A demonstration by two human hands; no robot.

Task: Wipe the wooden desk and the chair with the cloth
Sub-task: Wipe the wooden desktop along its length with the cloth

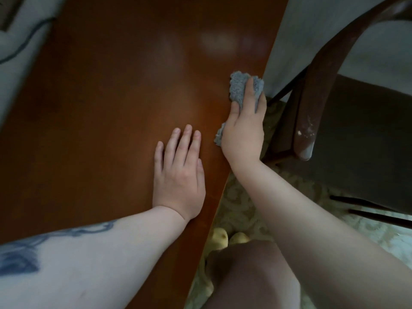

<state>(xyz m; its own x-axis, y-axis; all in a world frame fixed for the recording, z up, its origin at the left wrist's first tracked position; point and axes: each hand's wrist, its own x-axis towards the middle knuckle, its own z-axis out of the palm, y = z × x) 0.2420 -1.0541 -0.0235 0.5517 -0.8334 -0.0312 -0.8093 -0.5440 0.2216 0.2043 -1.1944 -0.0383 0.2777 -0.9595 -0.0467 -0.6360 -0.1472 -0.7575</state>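
Your right hand [244, 128] grips the grey cloth [242, 88] at the wooden desk's [107, 108] 3 o'clock edge, bunched, long axis 12-to-6. Your left hand [179, 172] lies flat, fingers straight, pointing 12. The chair [316, 90] stands at 3 o'clock.

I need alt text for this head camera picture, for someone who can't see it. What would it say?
A person's right hand presses a bunched grey cloth against the right edge of a wooden desk, while the left hand rests flat on the desktop. A dark wooden chair stands just right of the desk.
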